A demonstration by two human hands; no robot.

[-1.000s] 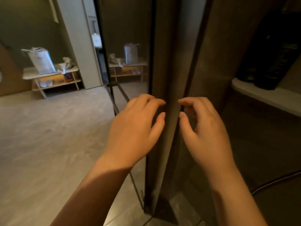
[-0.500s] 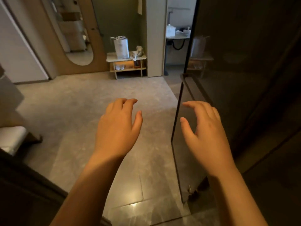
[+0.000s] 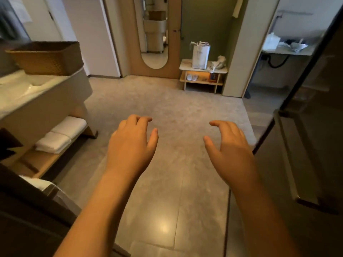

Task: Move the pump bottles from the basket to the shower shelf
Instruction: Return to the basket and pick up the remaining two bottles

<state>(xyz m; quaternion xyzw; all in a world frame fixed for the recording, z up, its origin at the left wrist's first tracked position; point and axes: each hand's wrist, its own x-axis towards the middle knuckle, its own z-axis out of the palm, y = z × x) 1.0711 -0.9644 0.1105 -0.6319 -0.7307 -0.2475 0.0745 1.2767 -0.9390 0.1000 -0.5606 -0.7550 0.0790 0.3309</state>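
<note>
Now two hands empty: left hand (image 3: 130, 145), right hand (image 3: 232, 148) spread; one basket (image 3: 46, 57) on counter (image 3: 16, 89)

Floor (image 3: 167, 112) is laid in large grey stone-look tiles; a ceiling light is reflected on it near the bottom. A pale vanity counter (image 3: 22, 93) is seen at left, folded white towels (image 3: 61, 134) stacked on its lower wooden shelf. An oval mirror (image 3: 155, 32) is set in a wooden panel on the far wall. A small two-tier table (image 3: 202, 75) beside it is loaded with a white paper bag (image 3: 200, 56). Dark glass door (image 3: 311, 127) at right.
</note>
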